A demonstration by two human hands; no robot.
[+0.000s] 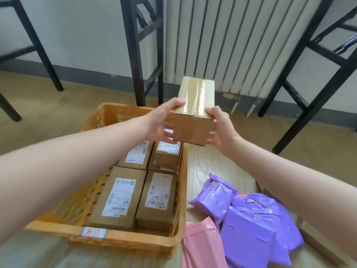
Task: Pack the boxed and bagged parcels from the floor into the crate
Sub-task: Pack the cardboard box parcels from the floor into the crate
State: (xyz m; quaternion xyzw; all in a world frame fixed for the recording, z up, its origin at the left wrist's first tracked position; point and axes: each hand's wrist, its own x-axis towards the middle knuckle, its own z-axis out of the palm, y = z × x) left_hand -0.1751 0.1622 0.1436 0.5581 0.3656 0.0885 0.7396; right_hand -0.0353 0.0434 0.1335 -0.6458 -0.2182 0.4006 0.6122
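While the brown box (pixel 195 115) is up in the air, just over the far right corner of the orange crate (pixel 123 238), its long side points away from the person. The left hand (pixel 164 120) and right hand (pixel 220 130) each have a tight grip on its near end. The crate lies down and left, nearer the left hand.

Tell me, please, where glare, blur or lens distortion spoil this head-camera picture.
In the head view, glare streaks the tape on the box held between the left hand and right hand; in the same head view, the radiator and black frame legs are smeared by motion blur and splay outward from lens distortion; also in the head view, the purple bags carry a soft sheen.
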